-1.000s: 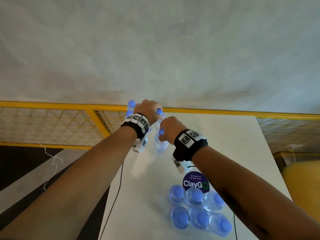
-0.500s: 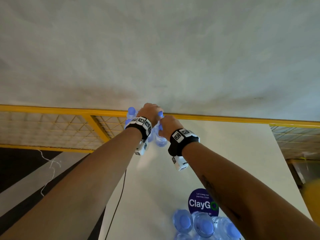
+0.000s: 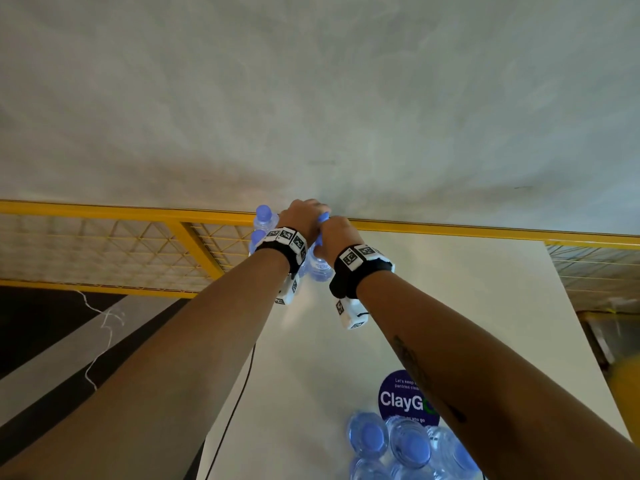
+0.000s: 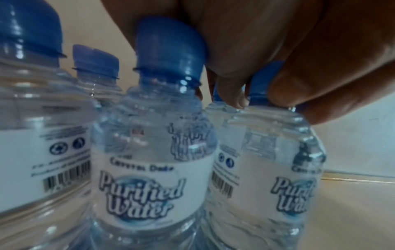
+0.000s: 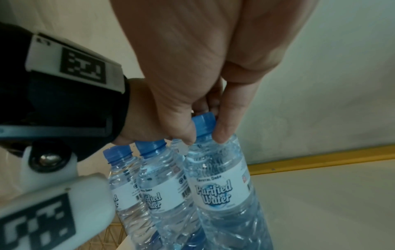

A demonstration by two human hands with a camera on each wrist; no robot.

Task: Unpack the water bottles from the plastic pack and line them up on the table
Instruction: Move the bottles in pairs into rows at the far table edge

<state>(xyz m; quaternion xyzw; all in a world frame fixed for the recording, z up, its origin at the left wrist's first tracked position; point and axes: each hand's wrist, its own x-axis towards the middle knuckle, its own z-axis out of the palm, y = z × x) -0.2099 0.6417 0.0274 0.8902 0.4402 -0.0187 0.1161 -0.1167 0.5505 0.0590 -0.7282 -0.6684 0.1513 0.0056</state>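
Note:
At the far edge of the white table (image 3: 450, 306), several clear water bottles with blue caps (image 3: 265, 213) stand close together. My left hand (image 3: 306, 214) grips the cap of one bottle (image 4: 267, 169) between thumb and fingers (image 4: 256, 99). My right hand (image 3: 332, 232) pinches the cap of the rightmost bottle (image 5: 220, 191) from above (image 5: 204, 135), right beside the left hand. That bottle's base is hidden. Near me, the plastic pack (image 3: 408, 448) still holds several bottles, partly cut off by the frame.
A yellow rail with mesh (image 3: 450, 228) runs along the table's far edge, against a grey wall. A round blue ClayGo sticker (image 3: 405, 400) lies beside the pack. A thin black cable (image 3: 235, 410) hangs at the table's left edge. A yellow object (image 3: 627, 393) sits at the right.
My right hand has carried its bottle away from me, up against the bottles under my left hand. The view has tilted up, so the pack has dropped to the bottom edge.

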